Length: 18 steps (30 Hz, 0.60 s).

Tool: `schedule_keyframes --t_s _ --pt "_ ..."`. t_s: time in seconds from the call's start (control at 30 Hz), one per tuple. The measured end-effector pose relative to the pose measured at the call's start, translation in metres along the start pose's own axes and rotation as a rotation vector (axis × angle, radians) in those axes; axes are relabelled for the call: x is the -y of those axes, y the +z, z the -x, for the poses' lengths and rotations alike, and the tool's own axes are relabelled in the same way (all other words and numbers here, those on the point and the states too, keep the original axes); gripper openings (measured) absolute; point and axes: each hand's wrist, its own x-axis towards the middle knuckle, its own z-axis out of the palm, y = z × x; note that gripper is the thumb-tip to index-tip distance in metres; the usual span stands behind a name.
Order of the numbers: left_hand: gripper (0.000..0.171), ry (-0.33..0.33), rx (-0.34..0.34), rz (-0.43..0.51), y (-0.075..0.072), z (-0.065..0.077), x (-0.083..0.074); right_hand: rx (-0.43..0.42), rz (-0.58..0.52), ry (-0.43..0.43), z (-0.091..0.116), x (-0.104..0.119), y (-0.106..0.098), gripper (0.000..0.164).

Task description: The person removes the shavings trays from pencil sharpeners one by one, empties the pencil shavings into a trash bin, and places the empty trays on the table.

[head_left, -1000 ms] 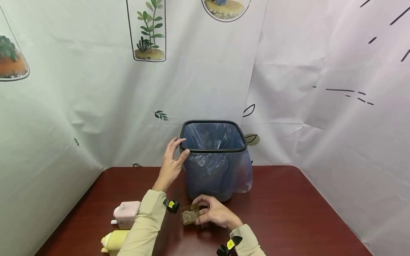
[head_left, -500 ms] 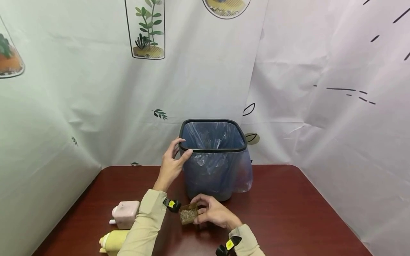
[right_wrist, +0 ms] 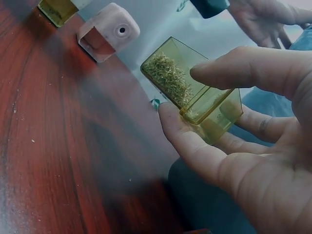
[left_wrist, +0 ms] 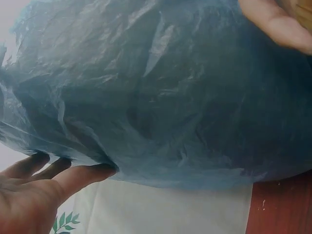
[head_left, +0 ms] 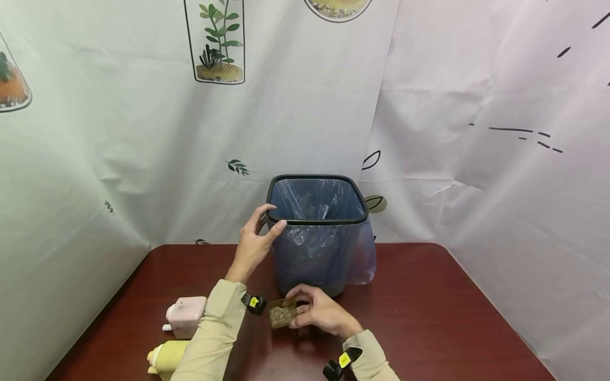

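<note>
A small see-through yellow shavings drawer point(right_wrist: 168, 78) from a pencil sharpener is held in my right hand point(head_left: 321, 312), low in front of the bin. Pencil shavings point(right_wrist: 166, 75) lie heaped in its far end, and fingers and thumb grip its near end. My left hand point(head_left: 252, 241) holds the left front corner of a trash bin point(head_left: 316, 254), index finger over the dark rim and thumb at the front. The bin is lined with a blue plastic bag point(left_wrist: 146, 97). In the left wrist view several fingertips press into the bag.
Left of my left forearm stand a pink pencil sharpener point(head_left: 187, 317) and a yellow one point(head_left: 171, 357), partly behind the sleeve. The bin stands at the back of the red-brown table point(head_left: 419, 317), close to a white printed cloth wall point(head_left: 305, 116).
My left thumb has shifted slightly right along the bin's front rim. The right hand keeps the shavings drawer in nearly the same place; the whole head view has drifted up a little.
</note>
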Motion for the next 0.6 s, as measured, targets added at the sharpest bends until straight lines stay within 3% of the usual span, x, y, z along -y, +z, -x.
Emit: schedule_keyframes --t_s 0.1,0.4,0.6 --pt "0.047 0.001 -0.009 -0.011 0.001 -0.002 0.008 -0.003 0.006 -0.012 0.002 0.005 0.0 0.055" --pt "0.047 -0.006 -0.031 -0.033 0.003 -0.001 0.007 -0.01 0.014 -0.028 0.009 0.018 0.0 0.055" --pt "0.042 0.029 -0.04 -0.038 0.003 0.0 0.006 -0.023 -0.002 -0.056 0.012 0.027 0.002 0.057"
